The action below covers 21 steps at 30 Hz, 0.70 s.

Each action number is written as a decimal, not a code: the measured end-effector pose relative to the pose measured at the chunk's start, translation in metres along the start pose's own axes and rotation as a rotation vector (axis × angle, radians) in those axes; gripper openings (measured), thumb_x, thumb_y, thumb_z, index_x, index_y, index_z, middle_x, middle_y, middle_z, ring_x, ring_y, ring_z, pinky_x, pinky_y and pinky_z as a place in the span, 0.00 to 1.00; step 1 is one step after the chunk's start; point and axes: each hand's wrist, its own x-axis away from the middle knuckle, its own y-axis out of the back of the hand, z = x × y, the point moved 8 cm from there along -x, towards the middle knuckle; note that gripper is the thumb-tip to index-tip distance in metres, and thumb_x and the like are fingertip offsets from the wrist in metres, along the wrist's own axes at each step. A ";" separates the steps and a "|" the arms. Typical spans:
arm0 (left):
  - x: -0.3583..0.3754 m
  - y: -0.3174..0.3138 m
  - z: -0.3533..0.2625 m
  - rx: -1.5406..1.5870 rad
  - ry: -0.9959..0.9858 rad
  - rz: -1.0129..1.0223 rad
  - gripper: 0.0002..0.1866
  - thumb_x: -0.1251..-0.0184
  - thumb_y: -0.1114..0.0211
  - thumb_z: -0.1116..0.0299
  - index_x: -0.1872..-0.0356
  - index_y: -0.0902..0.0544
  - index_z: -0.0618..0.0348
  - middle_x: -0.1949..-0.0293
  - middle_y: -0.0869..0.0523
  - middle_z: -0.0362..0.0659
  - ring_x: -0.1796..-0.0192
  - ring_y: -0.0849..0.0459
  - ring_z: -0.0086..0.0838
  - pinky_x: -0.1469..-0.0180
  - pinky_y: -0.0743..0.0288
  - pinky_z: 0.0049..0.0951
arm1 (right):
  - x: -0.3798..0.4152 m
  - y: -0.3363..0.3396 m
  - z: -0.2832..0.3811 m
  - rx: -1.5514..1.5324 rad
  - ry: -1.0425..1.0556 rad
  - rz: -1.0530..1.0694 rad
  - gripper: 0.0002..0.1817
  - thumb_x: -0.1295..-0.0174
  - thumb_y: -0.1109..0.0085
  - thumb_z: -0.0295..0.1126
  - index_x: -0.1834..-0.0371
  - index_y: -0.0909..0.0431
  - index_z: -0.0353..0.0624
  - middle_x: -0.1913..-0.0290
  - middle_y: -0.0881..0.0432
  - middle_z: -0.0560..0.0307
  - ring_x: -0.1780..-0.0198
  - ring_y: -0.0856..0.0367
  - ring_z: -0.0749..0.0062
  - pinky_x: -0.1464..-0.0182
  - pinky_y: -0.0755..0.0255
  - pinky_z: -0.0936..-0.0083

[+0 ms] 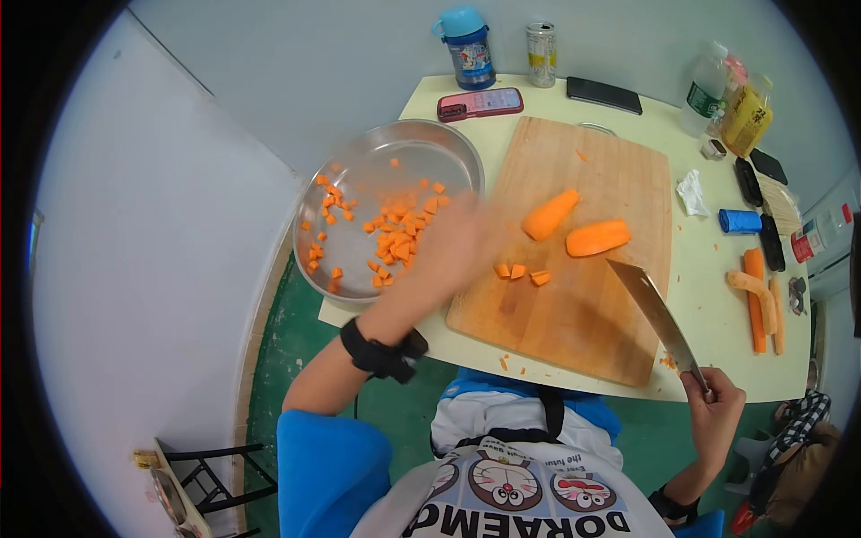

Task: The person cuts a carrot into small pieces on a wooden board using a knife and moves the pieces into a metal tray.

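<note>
My left hand (pixel 457 238), smeared by motion, is over the right rim of a round metal pan (pixel 377 152). Diced carrot (pixel 395 242) lies in the pan, and some orange bits near the hand are blurred. The fingers cannot be made out. My right hand (pixel 715 402) grips the handle of a kitchen knife (pixel 662 314), its blade slanting up over the right side of a wooden cutting board (pixel 574 327). Two cut carrot lengths (pixel 552 213) rest on the board, with a few small carrot chunks (pixel 517 271) below them.
Several carrots (pixel 754 305) lie at the table's right side, near a blue roll (pixel 740 221) and a crumpled tissue (pixel 691 193). Along the back are a blue flask (pixel 472 58), a can (pixel 541 56), two phones (pixel 604 95) and bottles (pixel 707 90). A person's checked sleeve (pixel 803 417) shows lower right.
</note>
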 end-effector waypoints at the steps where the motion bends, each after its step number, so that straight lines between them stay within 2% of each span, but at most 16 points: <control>1: 0.009 -0.015 -0.017 -0.050 -0.003 0.108 0.22 0.39 0.41 0.53 0.54 0.24 0.60 0.60 0.24 0.51 0.59 0.20 0.46 0.59 0.26 0.41 | 0.000 0.000 0.001 0.002 -0.003 -0.001 0.09 0.50 0.33 0.27 0.73 0.23 0.33 0.89 0.35 0.63 0.85 0.47 0.87 0.83 0.55 0.83; 2: 0.018 -0.029 -0.029 -0.101 -0.003 0.215 0.22 0.39 0.42 0.52 0.52 0.26 0.60 0.61 0.25 0.52 0.62 0.20 0.47 0.62 0.25 0.42 | 0.000 -0.001 0.001 0.006 0.005 0.004 0.09 0.50 0.33 0.27 0.73 0.23 0.33 0.89 0.35 0.63 0.85 0.47 0.87 0.83 0.55 0.83; 6: 0.025 -0.057 -0.042 -0.127 -0.066 0.169 0.19 0.39 0.41 0.55 0.55 0.28 0.60 0.64 0.27 0.52 0.69 0.20 0.47 0.70 0.25 0.41 | 0.001 -0.001 -0.002 0.019 -0.002 -0.012 0.09 0.50 0.33 0.27 0.74 0.23 0.32 0.89 0.36 0.65 0.85 0.48 0.88 0.83 0.56 0.83; 8: 0.025 -0.065 -0.046 -0.084 -0.178 0.102 0.14 0.39 0.40 0.60 0.62 0.28 0.60 0.65 0.28 0.51 0.73 0.21 0.46 0.74 0.27 0.41 | 0.001 -0.002 -0.003 0.005 -0.021 -0.006 0.09 0.49 0.33 0.27 0.74 0.23 0.32 0.89 0.37 0.65 0.84 0.49 0.88 0.83 0.56 0.83; 12: 0.029 -0.059 -0.045 -0.032 -0.194 0.086 0.10 0.40 0.40 0.66 0.64 0.29 0.59 0.67 0.27 0.50 0.72 0.21 0.45 0.73 0.27 0.41 | 0.000 -0.002 -0.002 0.010 -0.061 0.008 0.09 0.49 0.34 0.27 0.73 0.23 0.32 0.88 0.39 0.67 0.83 0.50 0.88 0.82 0.58 0.83; 14: 0.033 -0.057 -0.047 0.026 -0.219 0.148 0.09 0.41 0.41 0.68 0.64 0.29 0.59 0.68 0.27 0.48 0.70 0.21 0.44 0.72 0.27 0.40 | 0.000 -0.004 -0.002 0.029 -0.069 0.016 0.09 0.49 0.34 0.27 0.73 0.23 0.32 0.88 0.40 0.67 0.83 0.50 0.88 0.82 0.58 0.83; 21: 0.031 -0.059 -0.046 0.080 -0.209 0.116 0.08 0.41 0.42 0.68 0.66 0.28 0.59 0.69 0.27 0.48 0.69 0.21 0.44 0.71 0.27 0.41 | -0.002 -0.012 -0.002 0.029 -0.045 0.026 0.09 0.49 0.34 0.27 0.74 0.24 0.32 0.88 0.42 0.67 0.83 0.51 0.87 0.82 0.58 0.82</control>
